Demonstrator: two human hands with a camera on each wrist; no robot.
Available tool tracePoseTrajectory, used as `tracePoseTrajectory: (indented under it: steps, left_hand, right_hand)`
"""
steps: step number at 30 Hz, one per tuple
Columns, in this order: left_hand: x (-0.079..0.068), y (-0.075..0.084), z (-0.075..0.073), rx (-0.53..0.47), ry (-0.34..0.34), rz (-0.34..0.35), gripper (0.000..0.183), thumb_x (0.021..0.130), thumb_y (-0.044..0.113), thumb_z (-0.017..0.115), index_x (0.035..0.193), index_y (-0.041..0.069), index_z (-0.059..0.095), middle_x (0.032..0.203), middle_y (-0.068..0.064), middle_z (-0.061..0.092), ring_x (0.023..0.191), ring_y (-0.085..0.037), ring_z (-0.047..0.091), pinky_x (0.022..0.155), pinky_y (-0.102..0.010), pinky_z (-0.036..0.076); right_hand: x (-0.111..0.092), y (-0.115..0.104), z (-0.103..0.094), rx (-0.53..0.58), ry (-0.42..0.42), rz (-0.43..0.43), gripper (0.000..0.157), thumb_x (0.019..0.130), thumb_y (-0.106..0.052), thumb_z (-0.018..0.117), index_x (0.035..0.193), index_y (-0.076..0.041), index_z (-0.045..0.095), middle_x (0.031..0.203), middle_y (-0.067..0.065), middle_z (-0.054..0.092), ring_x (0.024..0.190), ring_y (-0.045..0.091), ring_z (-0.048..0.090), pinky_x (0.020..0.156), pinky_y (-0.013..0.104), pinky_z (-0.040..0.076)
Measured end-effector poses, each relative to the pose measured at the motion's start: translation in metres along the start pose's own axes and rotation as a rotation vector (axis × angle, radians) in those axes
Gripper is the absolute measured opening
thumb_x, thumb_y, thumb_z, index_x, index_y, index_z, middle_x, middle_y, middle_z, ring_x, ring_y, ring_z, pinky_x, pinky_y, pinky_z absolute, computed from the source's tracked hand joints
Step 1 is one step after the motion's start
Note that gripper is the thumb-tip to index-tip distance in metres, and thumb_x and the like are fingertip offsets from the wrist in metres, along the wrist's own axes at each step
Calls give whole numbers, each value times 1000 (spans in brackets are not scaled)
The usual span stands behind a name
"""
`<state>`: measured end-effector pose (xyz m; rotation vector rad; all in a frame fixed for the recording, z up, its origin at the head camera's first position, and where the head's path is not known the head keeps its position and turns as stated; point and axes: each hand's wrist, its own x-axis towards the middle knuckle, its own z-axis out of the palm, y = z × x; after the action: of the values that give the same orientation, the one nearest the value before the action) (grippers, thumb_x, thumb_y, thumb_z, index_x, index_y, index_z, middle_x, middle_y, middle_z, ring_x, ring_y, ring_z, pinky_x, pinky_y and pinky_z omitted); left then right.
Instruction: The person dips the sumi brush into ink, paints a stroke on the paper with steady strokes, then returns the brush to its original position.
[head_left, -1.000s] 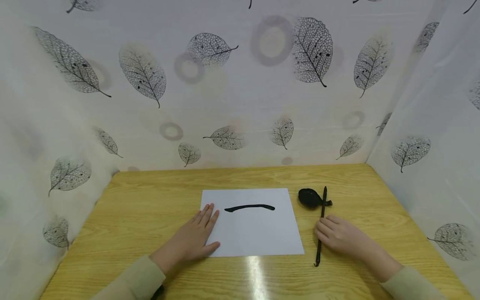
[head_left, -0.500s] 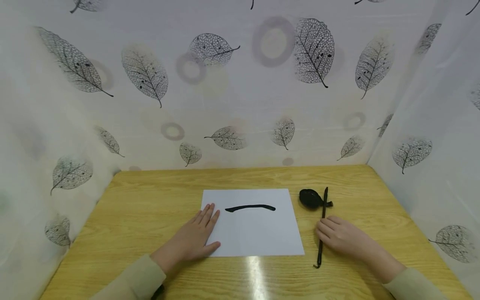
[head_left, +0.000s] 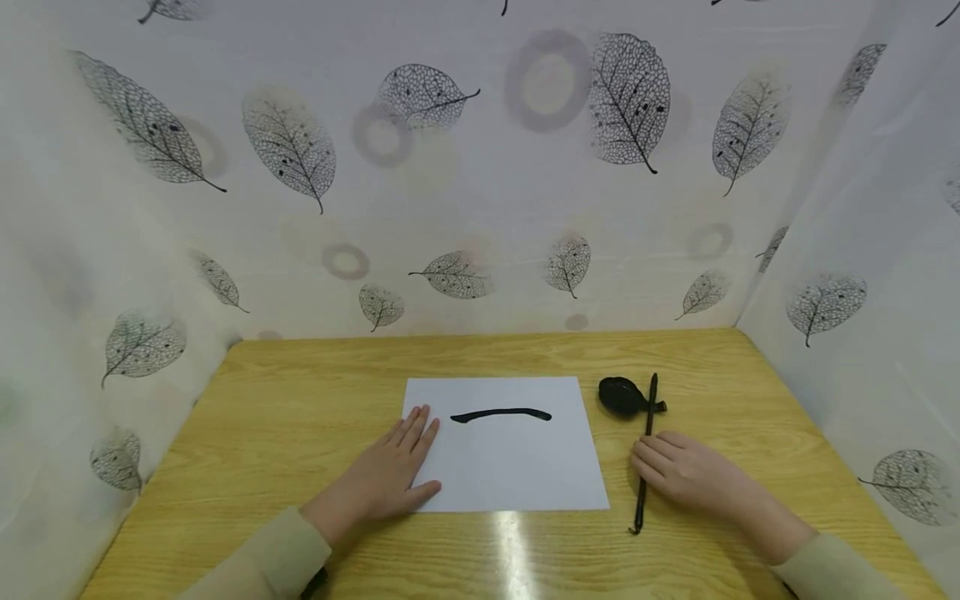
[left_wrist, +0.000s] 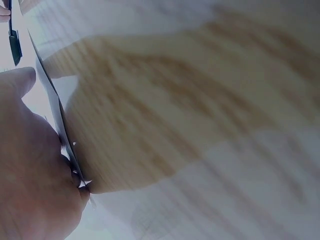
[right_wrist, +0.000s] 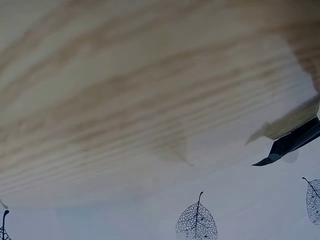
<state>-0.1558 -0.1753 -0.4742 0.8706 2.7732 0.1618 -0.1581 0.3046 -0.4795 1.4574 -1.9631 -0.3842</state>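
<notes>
A white sheet of paper (head_left: 517, 467) lies on the table, and one thick black stroke (head_left: 501, 413) runs across its upper half. My left hand (head_left: 390, 475) rests flat on the paper's left edge, fingers straight and thumb spread; the left wrist view shows part of that hand (left_wrist: 35, 165) at the paper's edge. Right of the paper, my right hand (head_left: 686, 471) curls its fingers round the middle of a slim black writing brush (head_left: 641, 504). A small cord loop hangs from the brush's near end. Its far end passes over the stem of a black leaf-shaped ink dish (head_left: 619, 397).
The wooden table (head_left: 300, 392) meets a white leaf-printed curtain (head_left: 480, 192) at the back and both sides. A small dark object (head_left: 315, 583) shows partly beneath the left sleeve at the near edge.
Both hands, the brush and the paper stay in place. Only a slight shift of the whole head view shows.
</notes>
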Motion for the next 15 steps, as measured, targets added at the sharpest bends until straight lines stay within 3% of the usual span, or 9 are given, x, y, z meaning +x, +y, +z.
tracePoseTrajectory:
  steps: [15]
  left_hand:
    - [1,-2,2,9,-5,-4,90,106,59,48,167,-2,22,178,-23,12,166,-39,13,134,-53,23]
  right_hand:
    - [-1,4,-5,-15,-5,-10,64,114,4,12,105,-8,74,102,8,78,89,20,74,80,33,62]
